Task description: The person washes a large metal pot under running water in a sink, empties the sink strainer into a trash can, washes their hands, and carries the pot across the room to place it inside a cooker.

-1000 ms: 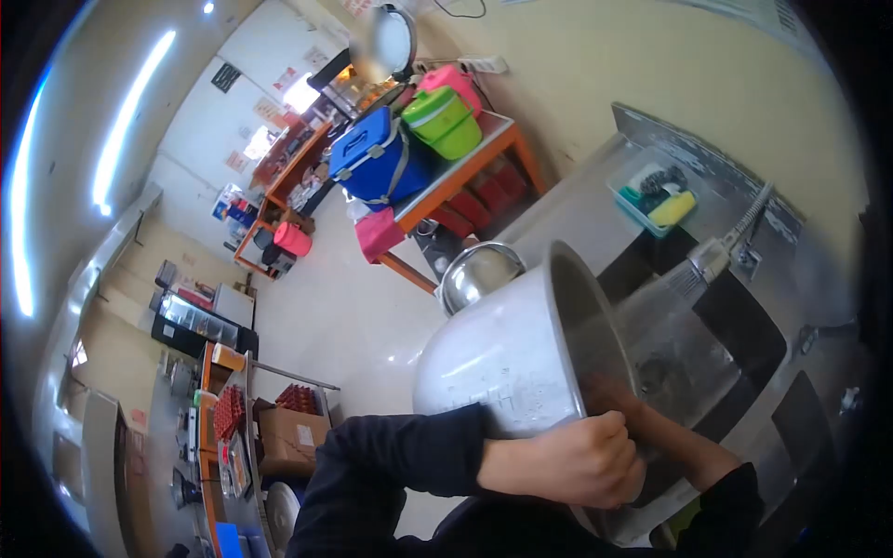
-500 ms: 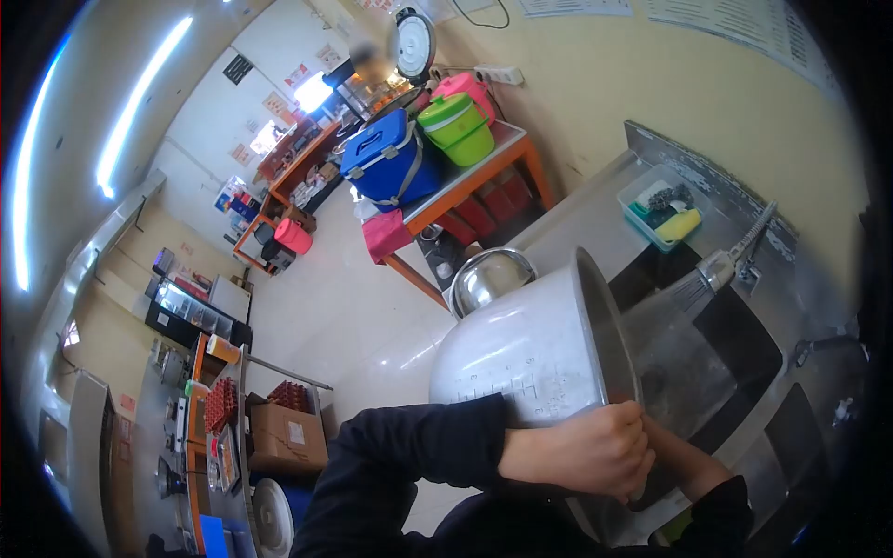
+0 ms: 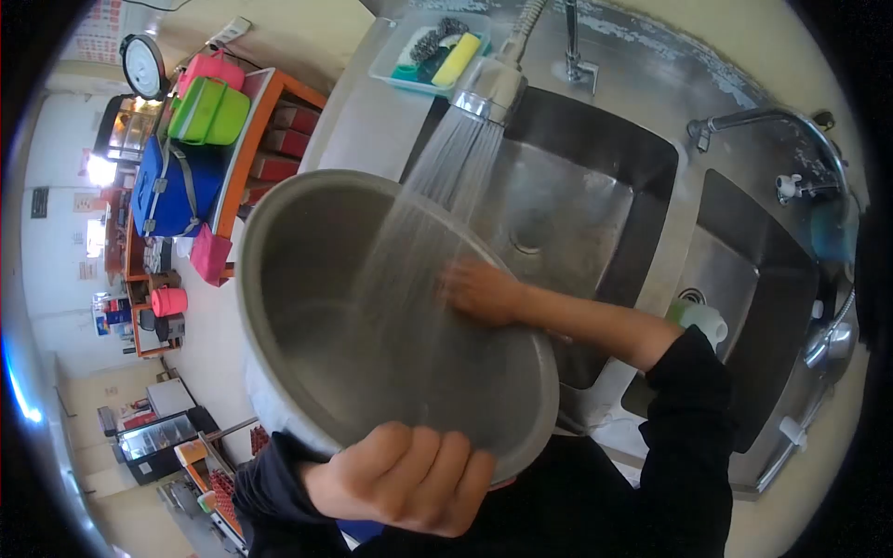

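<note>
A large grey metal pot (image 3: 307,214) is tilted at the sink, its mouth facing me. My left hand (image 3: 409,474) is closed round its near rim. Inside the pot is my right hand (image 3: 484,293), near the right wall; water and motion blur its fingers. Above the pot hangs a spray head (image 3: 490,88) on a flexible hose, and its water falls past the rim into the pot.
Two sink basins (image 3: 577,186) lie to the right, with a curved faucet (image 3: 781,116) behind. A plastic tub (image 3: 386,65) holds a yellow sponge (image 3: 456,60) and scourers. At left, a blue cooler (image 3: 172,191) and a green container (image 3: 209,112) stand on an orange-framed table.
My view has swung right and down towards the sink. The pot's mouth now faces me. My right hand, earlier low beyond the rim, is inside the pot, and the spray pours in.
</note>
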The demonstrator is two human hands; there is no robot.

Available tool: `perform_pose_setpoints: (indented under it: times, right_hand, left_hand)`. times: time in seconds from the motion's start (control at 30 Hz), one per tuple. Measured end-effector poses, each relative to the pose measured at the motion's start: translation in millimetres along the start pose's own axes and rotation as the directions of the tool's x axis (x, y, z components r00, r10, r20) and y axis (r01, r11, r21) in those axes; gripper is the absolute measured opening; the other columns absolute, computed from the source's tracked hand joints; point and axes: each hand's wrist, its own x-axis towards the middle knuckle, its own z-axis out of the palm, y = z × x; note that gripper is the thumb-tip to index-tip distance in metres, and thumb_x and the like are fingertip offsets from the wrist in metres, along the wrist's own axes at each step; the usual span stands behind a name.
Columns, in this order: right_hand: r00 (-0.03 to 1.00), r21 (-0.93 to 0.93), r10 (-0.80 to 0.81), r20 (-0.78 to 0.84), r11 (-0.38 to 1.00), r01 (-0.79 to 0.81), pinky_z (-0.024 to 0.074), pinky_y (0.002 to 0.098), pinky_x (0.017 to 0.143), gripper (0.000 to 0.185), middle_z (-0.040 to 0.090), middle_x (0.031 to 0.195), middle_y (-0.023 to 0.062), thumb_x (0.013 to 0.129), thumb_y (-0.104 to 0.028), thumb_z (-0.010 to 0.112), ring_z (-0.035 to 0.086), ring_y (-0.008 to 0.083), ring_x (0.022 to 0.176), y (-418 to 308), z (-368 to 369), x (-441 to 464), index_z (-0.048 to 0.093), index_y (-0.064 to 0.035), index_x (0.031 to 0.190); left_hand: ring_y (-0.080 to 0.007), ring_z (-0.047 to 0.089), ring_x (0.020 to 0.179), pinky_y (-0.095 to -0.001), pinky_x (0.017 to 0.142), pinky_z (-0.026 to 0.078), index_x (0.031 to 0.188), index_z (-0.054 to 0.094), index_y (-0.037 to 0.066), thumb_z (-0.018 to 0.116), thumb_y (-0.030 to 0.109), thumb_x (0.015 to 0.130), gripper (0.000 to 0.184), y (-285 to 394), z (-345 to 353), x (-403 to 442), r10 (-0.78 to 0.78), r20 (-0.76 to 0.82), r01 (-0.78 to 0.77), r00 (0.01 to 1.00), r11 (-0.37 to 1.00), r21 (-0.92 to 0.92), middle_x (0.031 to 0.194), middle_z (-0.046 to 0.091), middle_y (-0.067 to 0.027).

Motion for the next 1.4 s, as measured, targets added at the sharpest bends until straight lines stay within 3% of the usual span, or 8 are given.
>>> perform_pose_setpoints:
  times: [0.03, 0.23, 0.53, 0.83, 0.93, 1.03, 1.13, 1.4]
  right_hand:
    - [0.969, -0.033, -0.041, -0.242, 0.999, 0.034, 0.0415, 0.0372, 0.084, 0.016, 0.059, 0.093, 0.0057, 0.079, -0.017, 0.054, 0.053, 0.0223, 0.1, 7.0, 4.6, -3.0, 0.067, -0.0077, 0.083]
    - [0.99, 0.153, -0.048, 0.136, 0.988, 0.027, 0.0361, 0.035, 0.087, 0.019, 0.057, 0.096, 0.0052, 0.077, -0.013, 0.055, 0.049, 0.0213, 0.098, 10.7, -12.5, -11.1, 0.067, -0.0093, 0.091]
    - [0.996, -0.053, 0.013, -0.092, 0.998, -0.018, 0.0342, 0.0339, 0.086, 0.018, 0.057, 0.1, 0.0043, 0.078, -0.018, 0.056, 0.048, 0.0187, 0.099, -2.6, 17.5, -10.5, 0.067, -0.0112, 0.091]
    - [0.98, -0.055, 0.045, 0.192, 0.998, -0.035, 0.029, 0.0369, 0.089, 0.017, 0.059, 0.098, 0.0007, 0.074, -0.023, 0.059, 0.047, 0.02, 0.1, -6.8, -3.4, -2.6, 0.071, -0.0145, 0.084]
    - [0.946, 0.193, 0.011, 0.324, 0.978, -0.078, 0.0285, 0.0363, 0.089, 0.015, 0.059, 0.097, 0.0001, 0.074, -0.021, 0.06, 0.047, 0.0208, 0.1, -9.2, -17.4, -11.3, 0.07, -0.0175, 0.084]
    - [0.972, 0.344, -0.072, 0.223, 0.939, -0.009, 0.0291, 0.037, 0.088, 0.014, 0.059, 0.095, 0.0008, 0.074, -0.02, 0.06, 0.048, 0.0209, 0.099, -13.0, -17.4, -32.0, 0.07, -0.0191, 0.084]
    - [0.965, 0.311, -0.071, 0.252, 0.95, -0.012, 0.0299, 0.0376, 0.086, 0.01, 0.057, 0.092, 0.001, 0.076, -0.019, 0.06, 0.049, 0.0201, 0.097, -14.9, -25.1, -35.4, 0.067, -0.017, 0.082]
    - [0.992, 0.314, -0.039, 0.119, 0.949, -0.001, 0.0303, 0.0361, 0.081, 0.008, 0.056, 0.086, 0.001, 0.076, -0.02, 0.059, 0.05, 0.0194, 0.092, -15.6, -7.7, -36.2, 0.065, -0.0148, 0.079]
  left_hand:
    - [-0.0077, 0.027, 0.037, -0.0239, 0.045, 0.019, 0.047, 0.032, 0.017, 0.043, 0.027, 0.039, 0.017, -0.3, 5.5, -2.1, -0.003, -0.053, 0.002, 0.999, 1.0, -0.005, 0.043, 0.023, 0.004]
    - [-0.0072, 0.028, 0.035, -0.0247, 0.043, 0.017, 0.045, 0.033, 0.017, 0.037, 0.033, 0.036, 0.019, 0.8, 7.6, 8.7, 0.005, -0.079, -0.003, 0.997, 1.0, 0.018, 0.041, 0.029, 0.0033]
    - [-0.0085, 0.028, 0.034, -0.025, 0.041, 0.016, 0.045, 0.033, 0.015, 0.034, 0.035, 0.035, 0.022, 5.6, 10.3, 10.1, 0.001, -0.084, -0.002, 0.996, 1.0, -0.003, 0.04, 0.028, 0.0026]
    - [-0.0087, 0.028, 0.034, -0.0253, 0.041, 0.017, 0.045, 0.031, 0.016, 0.034, 0.037, 0.036, 0.023, 9.9, 10.1, 0.5, 0.026, -0.068, -0.026, 0.997, 1.0, -0.005, 0.04, 0.028, 0.0024]
    - [-0.0087, 0.028, 0.034, -0.0256, 0.041, 0.016, 0.045, 0.032, 0.016, 0.034, 0.038, 0.036, 0.024, 9.2, 8.8, 0.1, 0.03, -0.059, -0.03, 0.998, 1.0, -0.003, 0.04, 0.029, 0.0021]
    - [-0.0087, 0.028, 0.034, -0.0256, 0.041, 0.016, 0.044, 0.032, 0.015, 0.034, 0.037, 0.036, 0.023, 7.5, 9.9, -0.4, 0.029, -0.087, -0.029, 0.996, 1.0, -0.006, 0.04, 0.031, 0.0019]
    - [-0.007, 0.026, 0.037, -0.0235, 0.046, 0.017, 0.047, 0.03, 0.016, 0.051, 0.025, 0.05, 0.023, 7.1, 12.8, -4.1, 0.019, -0.107, -0.016, 0.994, 1.0, 0.026, 0.043, 0.022, 0.0026]
    - [-0.0068, 0.027, 0.036, -0.0228, 0.046, 0.018, 0.046, 0.03, 0.016, 0.052, 0.025, 0.051, 0.023, 6.8, 10.2, -3.5, 0.02, -0.083, -0.019, 0.996, 1.0, 0.01, 0.042, 0.024, 0.0027]
